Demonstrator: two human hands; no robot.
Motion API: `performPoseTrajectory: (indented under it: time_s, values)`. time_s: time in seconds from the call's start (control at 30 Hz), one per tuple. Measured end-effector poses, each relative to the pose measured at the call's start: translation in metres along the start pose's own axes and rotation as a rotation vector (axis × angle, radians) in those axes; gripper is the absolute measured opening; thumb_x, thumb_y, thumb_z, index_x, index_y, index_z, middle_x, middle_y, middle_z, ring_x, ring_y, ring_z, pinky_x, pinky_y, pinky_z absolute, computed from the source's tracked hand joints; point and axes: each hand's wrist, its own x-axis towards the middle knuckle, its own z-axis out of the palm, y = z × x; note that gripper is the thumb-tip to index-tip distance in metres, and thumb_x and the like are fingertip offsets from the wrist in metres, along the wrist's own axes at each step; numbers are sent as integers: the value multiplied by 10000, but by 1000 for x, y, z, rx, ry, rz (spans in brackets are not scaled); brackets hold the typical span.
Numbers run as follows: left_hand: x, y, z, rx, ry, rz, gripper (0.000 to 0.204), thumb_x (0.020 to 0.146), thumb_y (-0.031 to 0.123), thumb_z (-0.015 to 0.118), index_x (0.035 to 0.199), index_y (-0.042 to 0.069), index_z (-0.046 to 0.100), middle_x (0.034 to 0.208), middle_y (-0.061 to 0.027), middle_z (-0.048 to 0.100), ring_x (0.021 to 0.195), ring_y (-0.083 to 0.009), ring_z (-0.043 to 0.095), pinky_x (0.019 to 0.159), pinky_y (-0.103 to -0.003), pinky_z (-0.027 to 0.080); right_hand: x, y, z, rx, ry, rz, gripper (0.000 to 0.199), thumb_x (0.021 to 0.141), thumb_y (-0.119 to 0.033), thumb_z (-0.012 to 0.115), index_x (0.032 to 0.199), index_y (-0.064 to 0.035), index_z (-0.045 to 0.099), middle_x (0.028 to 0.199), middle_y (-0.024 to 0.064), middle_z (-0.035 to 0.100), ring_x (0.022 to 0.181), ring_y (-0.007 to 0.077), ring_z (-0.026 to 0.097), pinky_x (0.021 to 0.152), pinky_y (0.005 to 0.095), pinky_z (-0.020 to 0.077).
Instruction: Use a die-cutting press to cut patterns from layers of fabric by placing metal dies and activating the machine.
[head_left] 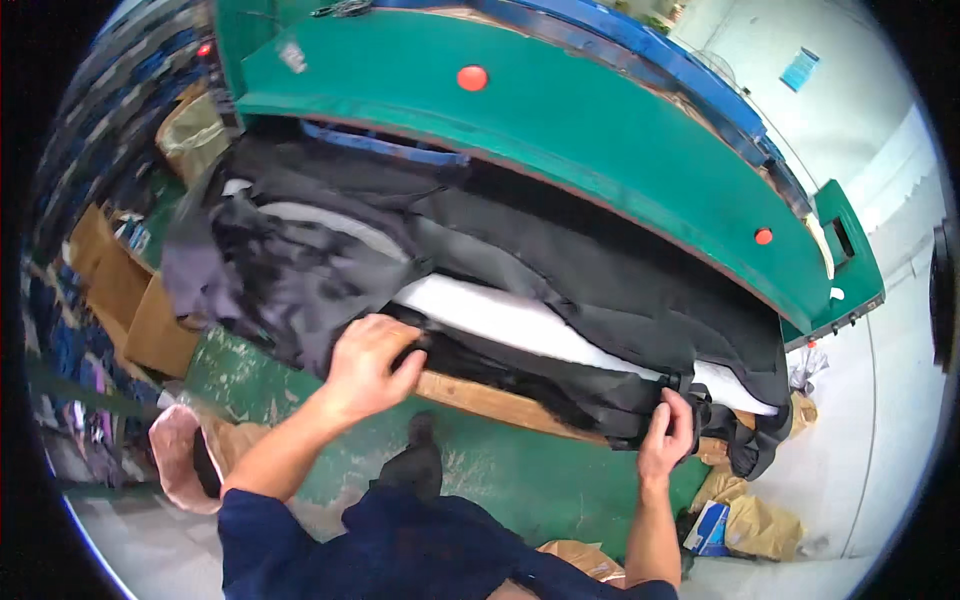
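A long heap of black fabric (590, 290) lies in front of a green machine, with white sheet material (500, 318) showing between its folds. My left hand (372, 368) is closed on the near edge of the fabric, thumb toward the right. At the right end of the same near edge, my right hand (666, 432) has its fingers closed on the dark cloth. Part of the cloth hangs over a wooden edge (500, 402) between my hands. Shinier black fabric (290, 260) is bunched to the left of my left hand.
The green machine beam (600, 130) with red buttons (472, 78) spans the far side. At left stand an open cardboard box (160, 325) and a pink sack (180, 460), beside stacked dark cloth (110, 130). Brown paper bags (765, 525) lie on the floor at right.
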Motion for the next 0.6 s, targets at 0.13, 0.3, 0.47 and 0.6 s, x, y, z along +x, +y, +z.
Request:
performPoseTrajectory:
  time_s: [0.13, 0.3, 0.47, 0.6]
  values:
    - [102, -28, -15, -54, 95, 25, 204, 787, 66, 730, 965, -19, 675, 927, -191, 692, 873, -361, 682, 782, -407, 545, 121, -2, 0, 4, 41, -70, 154, 988, -47, 561, 1073, 36, 660, 1035, 115, 684, 936, 175, 635, 857, 304, 499]
    - [242, -79, 18, 50, 167, 144, 172, 829, 67, 718, 978, 1, 662, 931, -172, 674, 885, -351, 660, 778, -405, 526, 283, 67, 32, 103, 80, 220, 247, 1009, -218, 553, 999, 17, 629, 862, 33, 612, 787, 91, 534, 713, 254, 445]
    - [314, -104, 59, 229, 149, 254, 112, 837, 48, 689, 877, 15, 589, 847, -170, 597, 807, -359, 591, 717, -435, 481, 372, 134, 33, 3, 231, 200, 257, 1014, -216, 500, 884, -1, 558, 798, 109, 621, 663, 214, 577, 639, 357, 469]
    - [315, -107, 65, 342, 194, 274, 110, 815, 35, 673, 845, 22, 568, 850, -180, 551, 810, -378, 550, 715, -452, 461, 371, 130, 70, -365, 423, -29, 213, 1019, -178, 456, 923, 6, 504, 863, 247, 572, 790, 455, 549, 717, 485, 449]
